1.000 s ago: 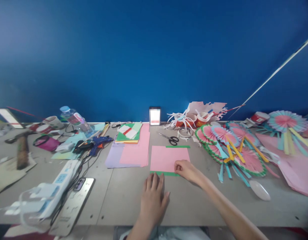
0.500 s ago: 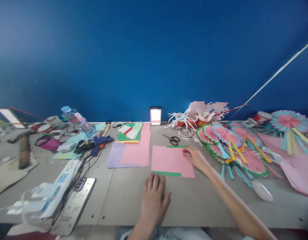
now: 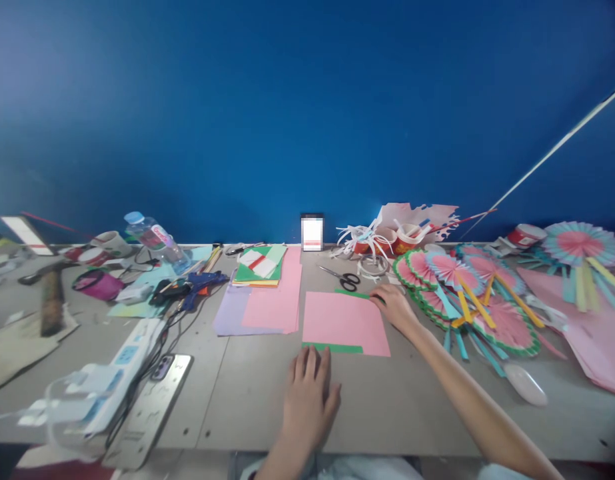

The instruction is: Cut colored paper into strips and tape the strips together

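A pink paper sheet [image 3: 344, 323] lies flat on the grey table in front of me. One green paper strip [image 3: 332, 349] runs along its near edge, and a second green strip [image 3: 351, 293] lies along the far edge. My left hand [image 3: 310, 400] rests palm down, fingers stretched, its tips at the near strip. At the sheet's far right corner, my right hand [image 3: 394, 310] has its fingers bent together at the right end of the far strip, hiding that end. Black-handled scissors [image 3: 347, 281] lie just beyond the sheet.
Stacked coloured paper [image 3: 272, 307] lies to the left. Folded paper fans [image 3: 467, 287] crowd the right, with a white computer mouse [image 3: 526, 385] nearer. A glue gun [image 3: 200, 287], bottle [image 3: 157, 240], power strip [image 3: 122, 373], phone [image 3: 147, 413] and hammer [image 3: 51, 300] occupy the left side.
My right hand has shifted slightly right along the sheet's far edge, and the far green strip sits a little further right and more slanted. My left hand stays in place.
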`<state>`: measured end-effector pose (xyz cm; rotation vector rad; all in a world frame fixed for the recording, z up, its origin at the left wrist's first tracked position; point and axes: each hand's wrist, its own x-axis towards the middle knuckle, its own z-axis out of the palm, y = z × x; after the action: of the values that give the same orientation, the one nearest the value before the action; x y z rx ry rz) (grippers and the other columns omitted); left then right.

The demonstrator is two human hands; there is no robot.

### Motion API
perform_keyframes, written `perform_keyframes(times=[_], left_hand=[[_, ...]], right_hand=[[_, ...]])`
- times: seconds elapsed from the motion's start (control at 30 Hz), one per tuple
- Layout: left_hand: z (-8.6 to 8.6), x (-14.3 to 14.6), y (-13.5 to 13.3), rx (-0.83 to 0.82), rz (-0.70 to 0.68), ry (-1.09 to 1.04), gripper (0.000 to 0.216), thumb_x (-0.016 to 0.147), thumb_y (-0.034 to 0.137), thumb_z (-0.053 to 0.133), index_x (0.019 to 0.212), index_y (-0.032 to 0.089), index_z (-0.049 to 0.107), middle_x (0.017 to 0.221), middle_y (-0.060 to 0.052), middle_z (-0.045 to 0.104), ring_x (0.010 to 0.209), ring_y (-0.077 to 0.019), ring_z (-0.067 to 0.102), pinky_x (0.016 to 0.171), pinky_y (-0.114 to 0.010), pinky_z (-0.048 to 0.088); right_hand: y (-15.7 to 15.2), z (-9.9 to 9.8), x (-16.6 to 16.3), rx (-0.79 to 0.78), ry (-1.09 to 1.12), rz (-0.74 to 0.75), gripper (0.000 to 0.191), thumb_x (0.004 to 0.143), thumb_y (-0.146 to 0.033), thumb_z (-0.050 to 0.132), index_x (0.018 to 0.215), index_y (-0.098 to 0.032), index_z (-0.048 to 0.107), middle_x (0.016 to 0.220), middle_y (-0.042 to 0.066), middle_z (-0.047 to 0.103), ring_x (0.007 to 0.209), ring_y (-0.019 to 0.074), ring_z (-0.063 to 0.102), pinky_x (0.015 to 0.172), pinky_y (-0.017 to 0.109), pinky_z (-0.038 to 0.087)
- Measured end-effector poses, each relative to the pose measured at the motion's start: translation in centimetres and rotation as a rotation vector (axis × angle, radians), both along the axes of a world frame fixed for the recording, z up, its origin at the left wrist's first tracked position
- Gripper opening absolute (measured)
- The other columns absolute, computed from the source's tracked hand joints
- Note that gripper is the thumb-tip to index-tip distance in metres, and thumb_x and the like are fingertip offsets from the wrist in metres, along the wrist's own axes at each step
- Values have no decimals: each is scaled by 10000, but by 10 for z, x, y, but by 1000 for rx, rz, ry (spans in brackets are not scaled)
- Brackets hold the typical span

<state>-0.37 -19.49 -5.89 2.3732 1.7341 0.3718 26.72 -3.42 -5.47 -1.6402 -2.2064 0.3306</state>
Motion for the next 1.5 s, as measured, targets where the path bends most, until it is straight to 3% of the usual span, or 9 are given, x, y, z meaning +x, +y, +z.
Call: perform_keyframes(times=[0.5,0.93,1.1,1.33,1.5], left_hand=[[-7,0,0,74,11,9,548,892,382,473,1418,246,403,1359,-83,507,1278,-276,369,1049,-426,321],[-8,1,-1,122,8,7,531,891,379,477,1402,240,430,1346,-95,519,1262,-279,388,1028,-425,332],[-7,1,-1,109,11,3,532,889,375,477,1402,239,430,1344,-95,522,1262,-279,389,1030,-430,329],[-7,1,-1,118,12,-4,536,894,387,472,1407,242,421,1347,-92,524,1271,-275,384,1035,-426,324],[-6,1,-1,119,20,-14,531,890,386,483,1398,239,436,1344,-90,530,1269,-280,391,1036,-434,321]], right_hand=[[2,-6,3,-4,135,-22,129,815,-210,492,762,-183,606,874,91,645,905,231,557,856,347,410],[-14,-18,2,40,97,-70,268,858,-349,535,1055,-195,634,1110,110,625,1071,270,523,959,389,375],[-10,-20,3,45,173,-99,230,845,-309,531,1004,-200,657,1050,101,649,1043,267,543,948,390,391],[-4,-8,4,0,315,-119,176,815,-289,519,814,-193,666,909,93,677,928,231,589,881,332,425],[-13,10,2,-10,381,-191,251,802,-365,483,817,-188,660,921,100,689,881,231,601,827,349,443]])
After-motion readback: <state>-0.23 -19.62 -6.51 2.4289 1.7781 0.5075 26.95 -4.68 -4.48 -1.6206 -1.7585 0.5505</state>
